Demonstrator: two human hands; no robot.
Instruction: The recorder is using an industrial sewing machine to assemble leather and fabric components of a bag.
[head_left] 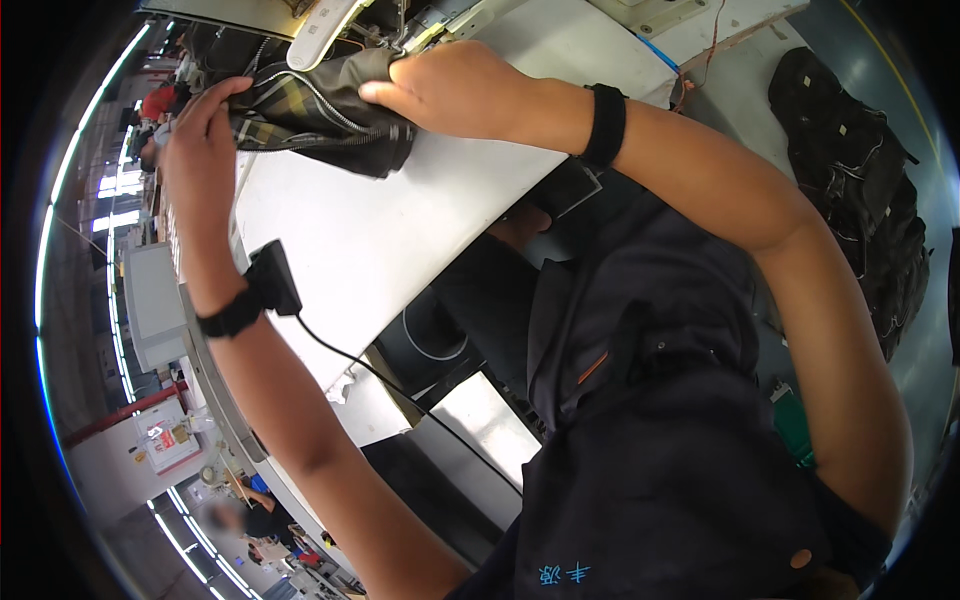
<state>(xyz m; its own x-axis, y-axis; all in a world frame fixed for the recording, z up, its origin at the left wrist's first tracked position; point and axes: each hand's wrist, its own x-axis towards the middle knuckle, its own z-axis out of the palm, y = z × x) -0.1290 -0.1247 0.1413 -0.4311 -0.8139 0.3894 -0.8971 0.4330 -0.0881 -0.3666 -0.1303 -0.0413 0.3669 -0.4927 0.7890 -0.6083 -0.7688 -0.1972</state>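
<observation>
A dark garment piece [350, 100] with a yellow-and-dark plaid lining and an open metal zipper lies bunched on the white sewing table, close to the sewing machine [325, 30]. At its left edge is my left hand [200, 150], fingers bent around the fabric; part of the grip is hidden. My right hand [445, 90] is closed on the garment's upper right side, with the thumb on top of the cloth. Black bands circle both wrists, and the left one carries a small black box with a cable.
The white tabletop [330, 230] slopes across the view, its near edge by my lap. A cable [370, 370] trails from my left wrist. A pile of dark garments [850, 180] lies to the right. Other people [260, 515] are in the background at left.
</observation>
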